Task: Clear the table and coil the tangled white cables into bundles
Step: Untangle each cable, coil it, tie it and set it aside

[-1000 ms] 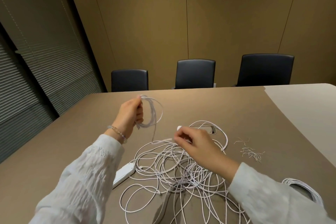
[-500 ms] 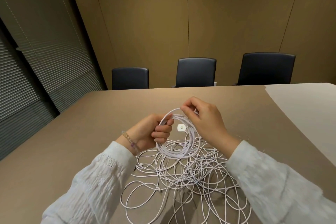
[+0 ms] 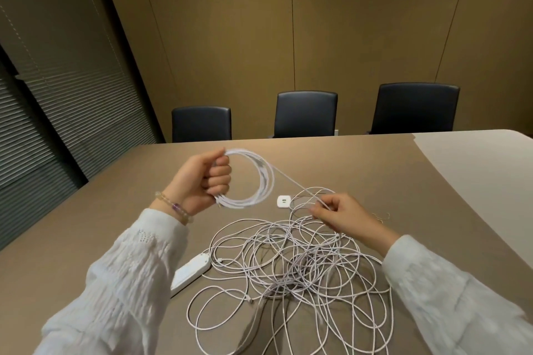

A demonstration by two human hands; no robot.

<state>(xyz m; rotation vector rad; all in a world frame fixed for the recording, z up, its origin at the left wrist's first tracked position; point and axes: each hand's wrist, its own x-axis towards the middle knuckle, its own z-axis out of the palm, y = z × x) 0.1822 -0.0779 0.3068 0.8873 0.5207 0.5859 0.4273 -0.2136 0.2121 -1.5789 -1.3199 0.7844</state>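
left hand [image 3: 202, 181] fisted round a coil [image 3: 253, 179] of white cable, several loops gathered in the grip, coil held upright above the desk [image 3: 86, 225] and hanging out to the right of the knuckles. right hand [image 3: 343, 216] pinching a single strand [image 3: 291, 180] between thumb and fingertips, other fingers loosely curled. strand running taut from the top of the coil down and rightward to that pinch, clear of the desk.

best done, judging by the layout: keep the fist firm so gathered loops stay one size; let the strand slide through the pinch rather than yank; lift each fresh length free of the heap before laying it over the fist; match loop size to those already held; stop and tease apart if a knot rises with the strand.

beyond the pinch, strand dropping into the tangled pile [image 3: 302, 268] lying flat on the desk below and between both hands, nearer the right wrist, well below the coil. small white adapter [image 3: 283, 201] on the desk between coil and right hand, apart from both. white oblong box [image 3: 191, 271] touching the pile's left edge, by the left sleeve. cable ends [image 3: 249, 300] loose at the pile's near side. three dark chairs [image 3: 305, 114] behind the far edge of the desk.
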